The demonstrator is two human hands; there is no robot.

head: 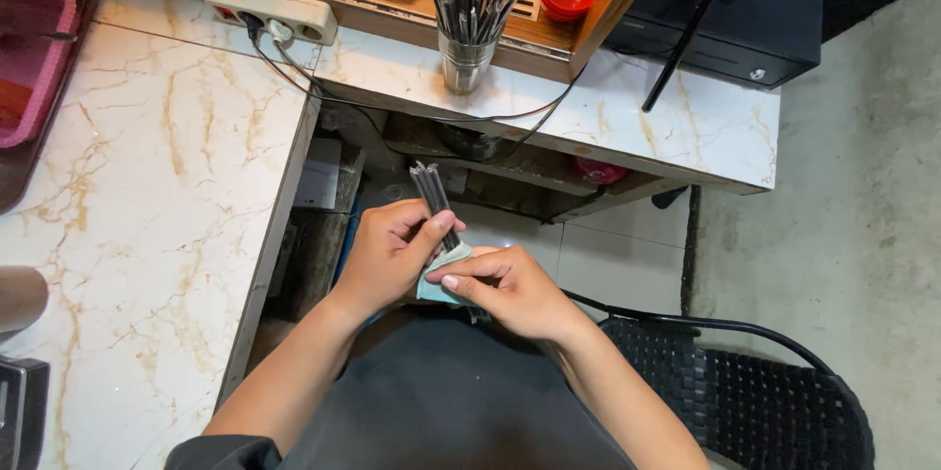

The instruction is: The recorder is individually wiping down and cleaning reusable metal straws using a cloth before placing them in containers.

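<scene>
**Chopsticks held in both hands over a cloth**

Head view: my left hand (387, 254) has its fingers closed around a bundle of dark chopsticks (431, 197), long axis pointing up and away toward the cup (465, 58) on the table (157, 186). My right hand (505, 284) pinches a pale cloth (441, 284) at their lower end, just beside the left.
</scene>
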